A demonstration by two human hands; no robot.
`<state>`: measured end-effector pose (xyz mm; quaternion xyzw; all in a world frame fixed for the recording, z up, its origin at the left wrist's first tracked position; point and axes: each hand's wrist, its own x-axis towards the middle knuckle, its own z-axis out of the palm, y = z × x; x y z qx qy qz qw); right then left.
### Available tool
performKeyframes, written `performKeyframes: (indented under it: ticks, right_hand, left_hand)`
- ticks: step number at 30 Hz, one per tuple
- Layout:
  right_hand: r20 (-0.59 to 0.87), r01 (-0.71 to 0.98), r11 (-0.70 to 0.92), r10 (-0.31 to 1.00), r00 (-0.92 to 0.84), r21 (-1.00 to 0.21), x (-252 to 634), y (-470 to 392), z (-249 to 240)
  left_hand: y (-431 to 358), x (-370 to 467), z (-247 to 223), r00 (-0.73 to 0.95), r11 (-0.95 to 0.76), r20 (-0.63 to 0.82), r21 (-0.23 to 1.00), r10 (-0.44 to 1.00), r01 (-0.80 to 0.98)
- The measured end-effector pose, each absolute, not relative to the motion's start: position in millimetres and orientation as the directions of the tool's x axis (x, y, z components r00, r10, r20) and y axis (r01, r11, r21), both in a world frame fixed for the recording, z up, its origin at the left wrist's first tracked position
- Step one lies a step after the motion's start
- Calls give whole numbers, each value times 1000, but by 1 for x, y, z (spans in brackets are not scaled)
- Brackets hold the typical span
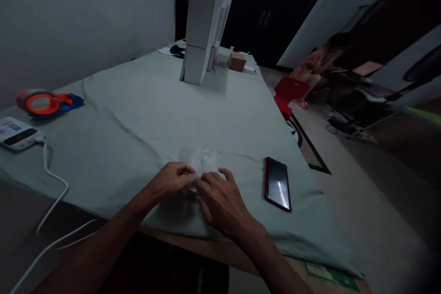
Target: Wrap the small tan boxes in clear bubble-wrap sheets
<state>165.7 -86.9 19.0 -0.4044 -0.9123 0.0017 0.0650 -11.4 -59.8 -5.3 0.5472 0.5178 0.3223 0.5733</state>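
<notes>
1. Clear, crinkled plastic packet (208,160): I am seeing it lying at the near part of the table, between and just beyond the two hands, its lower end passing under the fingers.
2. Bare left hand (174,177): I am finding its thumb and fingertips drawing together, pinching the near end of the packet.
3. Bare right hand (222,200): it is resting over the packet's near end with fingers bent, the little finger standing off; I am not able to tell whether thumb and fingers are closing on the plastic.
4. Pale green tablecloth (241,115): it is covering the long table and showing creases.
5. Black-screened phone in a red case (277,183): it is lying face up to the right of the right hand, apart from it.
6. Orange-and-blue tape dispenser (43,103): it is resting at the far left.
7. White rectangular device with a dark panel (19,133): it is lying nearer than the dispenser, a white cable (57,177) running from it over the edge.
8. Tall white boxes (201,18): I am noting them standing upright farther back, a small brown cardboard box (236,61) sitting to their right.
9. Seated person (310,66): sitting beyond the table, near a red chair (289,92).
</notes>
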Motion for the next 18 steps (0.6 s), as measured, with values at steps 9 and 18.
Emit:
performKeyframes:
  ticks: [9,18]
  right_hand:
    - [93,748,644,764,-638,-157,171,-91,21]
    - [310,745,585,808,-501,-320,201,-88,2]
  left_hand:
    - [-70,-12,-13,352,-223,51,855,935,468]
    - [-77,-1,-15,519,-548,214,510,827,663]
